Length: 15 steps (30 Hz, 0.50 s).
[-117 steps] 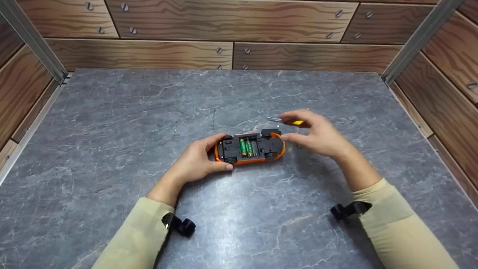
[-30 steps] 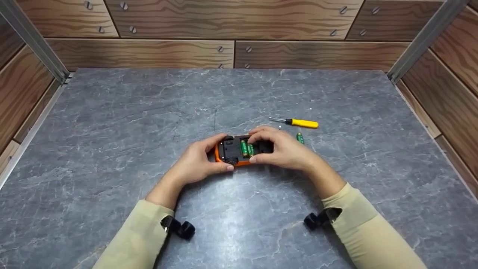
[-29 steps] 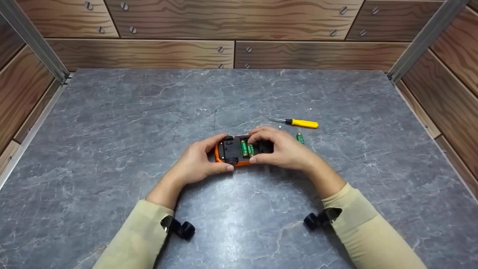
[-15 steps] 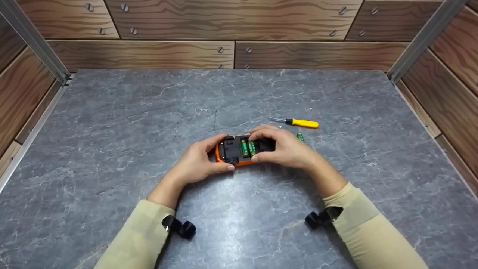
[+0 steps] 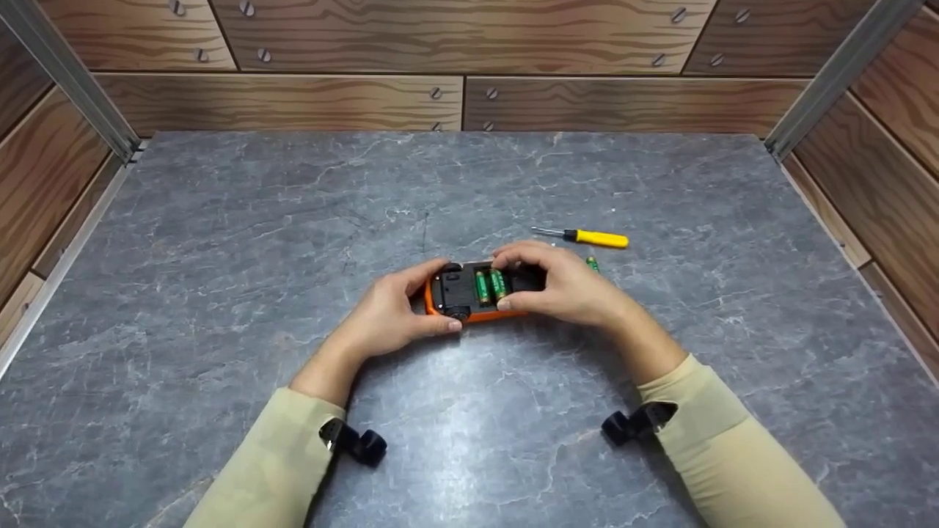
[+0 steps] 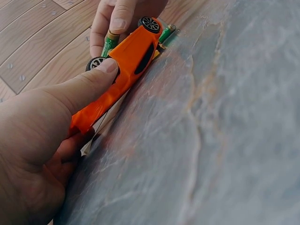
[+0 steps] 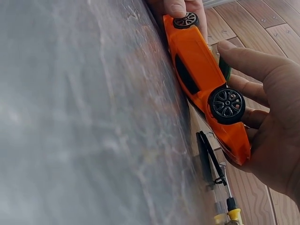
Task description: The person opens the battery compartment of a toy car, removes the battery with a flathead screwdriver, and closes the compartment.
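Note:
An orange toy car [image 5: 480,317] lies wheels up on the table, its battery compartment uncovered. My left hand [image 5: 385,312] grips the car's left end, thumb on the near side. With thumb and fingers my right hand [image 5: 568,286] pinches one green battery [image 5: 498,284] by its two ends; in the left wrist view this battery [image 6: 110,44] stands up above the car's underside. Another green battery [image 5: 482,287] sits in the compartment just left of it. My right hand covers the car's right end.
A yellow-handled screwdriver [image 5: 600,239] lies behind my right hand. One loose green battery [image 5: 592,264] is partly hidden by that hand. In the right wrist view a thin black piece [image 7: 205,157] lies by the car. Wood-patterned panels [image 5: 293,103] border the grey table.
My right hand has come from beside the screwdriver to the car. Over the last second, the pinched battery has shifted slightly right and up from its slot. My left hand keeps its grip.

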{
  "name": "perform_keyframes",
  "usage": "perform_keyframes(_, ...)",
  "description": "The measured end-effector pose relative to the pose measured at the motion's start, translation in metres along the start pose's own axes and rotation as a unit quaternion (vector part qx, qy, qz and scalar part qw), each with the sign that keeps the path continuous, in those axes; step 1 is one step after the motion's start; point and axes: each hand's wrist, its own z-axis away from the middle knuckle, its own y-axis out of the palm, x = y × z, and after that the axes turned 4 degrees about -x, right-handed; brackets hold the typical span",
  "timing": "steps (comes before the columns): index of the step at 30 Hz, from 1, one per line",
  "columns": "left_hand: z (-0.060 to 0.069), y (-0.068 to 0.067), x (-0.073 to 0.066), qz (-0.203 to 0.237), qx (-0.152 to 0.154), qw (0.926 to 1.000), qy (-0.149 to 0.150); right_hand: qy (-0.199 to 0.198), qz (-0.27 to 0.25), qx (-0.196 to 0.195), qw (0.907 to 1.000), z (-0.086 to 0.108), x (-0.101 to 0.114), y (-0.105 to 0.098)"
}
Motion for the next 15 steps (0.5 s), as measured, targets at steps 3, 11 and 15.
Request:
perform_keyframes(3, 0.0005, -0.0002, 0.0001, -0.004, 0.001, 1.0, -0.002, -0.005, -0.002, 0.0, 1.0, 0.0001, 0.0002, -0.0004)
perform_keyframes(11, -0.0003, -0.001, 0.0004, -0.013, -0.001, 0.9999, 0.003, -0.012, -0.006, -0.004, 0.9999, -0.0005, 0.0005, -0.0013)
perform_keyframes(15, 0.0001, 0.0001, 0.0013, -0.011, -0.002, 0.9999, 0.004, -0.014, -0.01, -0.005, 0.9998, -0.0002, 0.0001, -0.0014)
